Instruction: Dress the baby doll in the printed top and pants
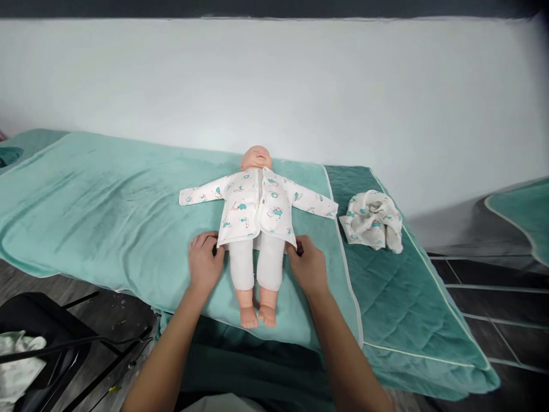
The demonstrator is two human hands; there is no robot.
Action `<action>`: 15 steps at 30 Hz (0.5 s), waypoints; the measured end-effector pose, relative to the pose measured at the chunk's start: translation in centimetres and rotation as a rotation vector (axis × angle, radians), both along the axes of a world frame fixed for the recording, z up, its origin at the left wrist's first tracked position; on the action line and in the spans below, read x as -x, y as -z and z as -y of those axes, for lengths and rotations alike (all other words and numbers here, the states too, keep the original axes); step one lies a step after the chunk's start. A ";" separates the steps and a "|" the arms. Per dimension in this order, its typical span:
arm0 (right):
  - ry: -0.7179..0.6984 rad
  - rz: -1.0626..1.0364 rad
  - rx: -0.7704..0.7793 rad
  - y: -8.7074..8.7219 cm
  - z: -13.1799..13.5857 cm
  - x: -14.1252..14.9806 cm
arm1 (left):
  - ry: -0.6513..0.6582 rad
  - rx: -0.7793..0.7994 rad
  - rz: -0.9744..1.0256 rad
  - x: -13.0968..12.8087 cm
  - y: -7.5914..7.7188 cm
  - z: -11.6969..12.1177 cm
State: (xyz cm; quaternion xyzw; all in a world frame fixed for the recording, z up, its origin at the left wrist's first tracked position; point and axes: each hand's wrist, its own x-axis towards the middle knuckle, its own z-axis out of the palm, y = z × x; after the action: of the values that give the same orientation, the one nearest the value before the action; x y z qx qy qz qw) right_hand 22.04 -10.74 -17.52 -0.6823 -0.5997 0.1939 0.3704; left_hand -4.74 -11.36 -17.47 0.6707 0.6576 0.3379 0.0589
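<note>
- Head view, centre: a baby doll (pixel 245 269) lies on its back on a pale green blanket (pixel 141 200), head toward 12 o'clock, bare feet toward 6.
- The doll wears a white printed jacket (pixel 277 209); its sleeves stretch out to 9 and 3 o'clock, the cuffs reaching past any visible doll hands. The front edges run down the middle and part at the neck and hem; whether they are fastened I cannot tell.
- White leggings (pixel 269 266) cover the doll's legs down to the lower shins.
- Left hand (pixel 206 260): at 8 o'clock from the jacket's middle, thumb and forefinger drawn narrow on the hem's corner, the other fingers curled beside it over the blanket.
- Right hand (pixel 307 262): at 4 o'clock, the fingers bent and close together, gripping the opposite hem corner beside the doll's thigh.
- At 3 o'clock, just beyond the sleeve's cuff, a crumpled printed cloth (pixel 373 222) rests on a darker green quilted pad (pixel 407 309), which shows beyond the blanket's edge.
- Toward 8 o'clock, well apart from the doll, a black chair (pixel 47 315) bears another patterned cloth (pixel 19 366).
- Toward 12 o'clock, behind the doll's head, rises a pale wall (pixel 274 86).
</note>
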 end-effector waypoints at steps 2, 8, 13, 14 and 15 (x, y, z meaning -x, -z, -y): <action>0.008 0.058 -0.003 0.1 0.2 -0.1 | -0.030 -0.003 -0.003 -0.2 -0.1 0.0; 0.002 0.035 -0.109 0.1 0.5 -0.3 | -0.037 -0.028 0.151 -0.2 0.1 -0.2; -0.210 -0.577 -0.135 -0.1 0.2 -1.2 | 0.129 -0.084 0.565 0.4 0.0 0.3; -0.236 -0.732 -0.093 -0.2 -0.3 -1.5 | 0.140 -0.068 0.673 0.5 -0.2 0.1; -0.254 -0.848 -0.046 -0.2 -1.0 -1.8 | 0.145 -0.040 0.785 0.5 -0.4 -0.2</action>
State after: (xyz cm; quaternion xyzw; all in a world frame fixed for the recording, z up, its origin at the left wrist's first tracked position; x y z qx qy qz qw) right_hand 23.83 -9.69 -17.32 -0.4548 -0.4782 0.4870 0.5720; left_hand -5.27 -11.12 -17.08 0.5363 0.5295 0.5761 0.3165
